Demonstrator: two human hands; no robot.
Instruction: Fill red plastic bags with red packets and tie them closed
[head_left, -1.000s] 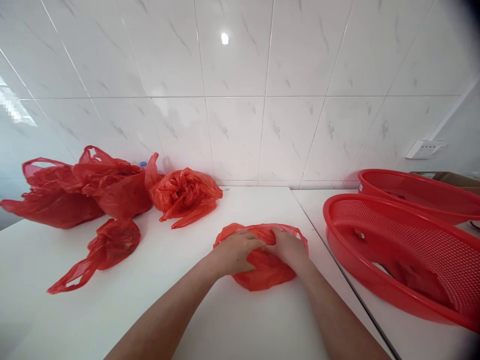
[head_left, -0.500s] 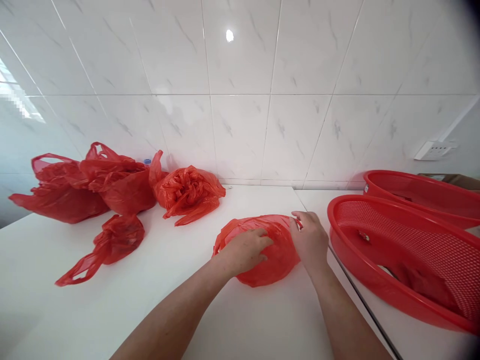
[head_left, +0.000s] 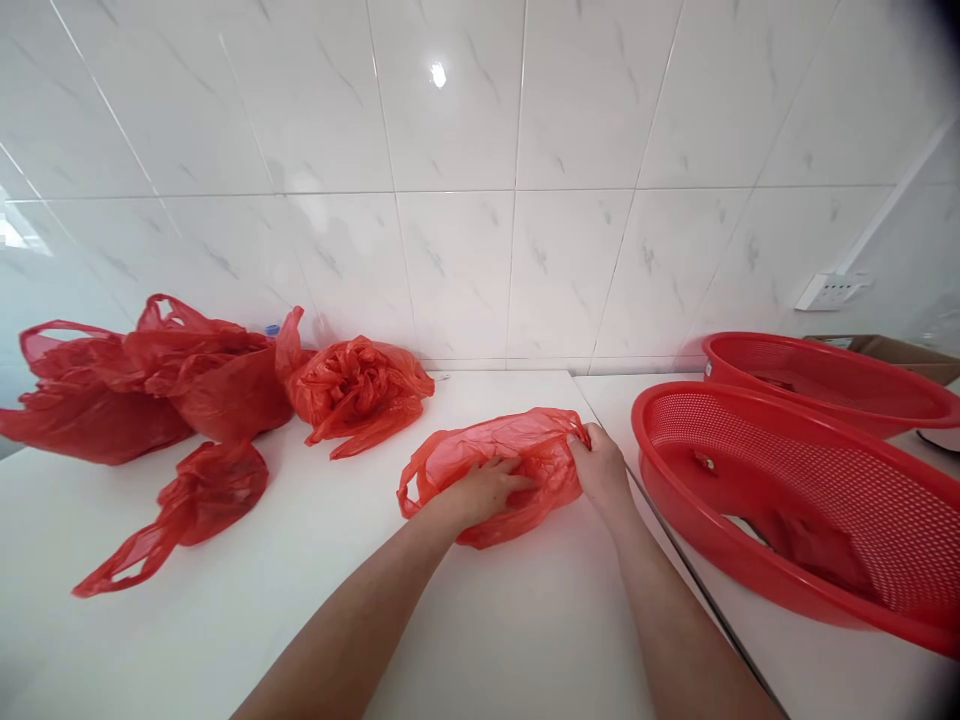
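Observation:
A thin red plastic bag (head_left: 540, 455) lies on the white table in front of me, its mouth spread wide toward me. Inside the mouth is my left hand (head_left: 484, 490), fingers stretched out and resting on the plastic. My right hand (head_left: 602, 465) pinches the bag's right edge near its handle. A loop handle (head_left: 409, 490) stands out at the bag's left side. Whether anything lies within the bag, I cannot tell.
Several filled red bags (head_left: 232, 385) stand along the wall at the left, with a small knotted bag (head_left: 217, 490) before them. At the right are two red plastic baskets; the nearer basket (head_left: 697, 520) holds red material. Behind sits a cardboard box (head_left: 900, 352).
My right hand has moved from the middle of the bag to its right edge and grips it there. The bag's mouth has opened wider, with my left hand inside.

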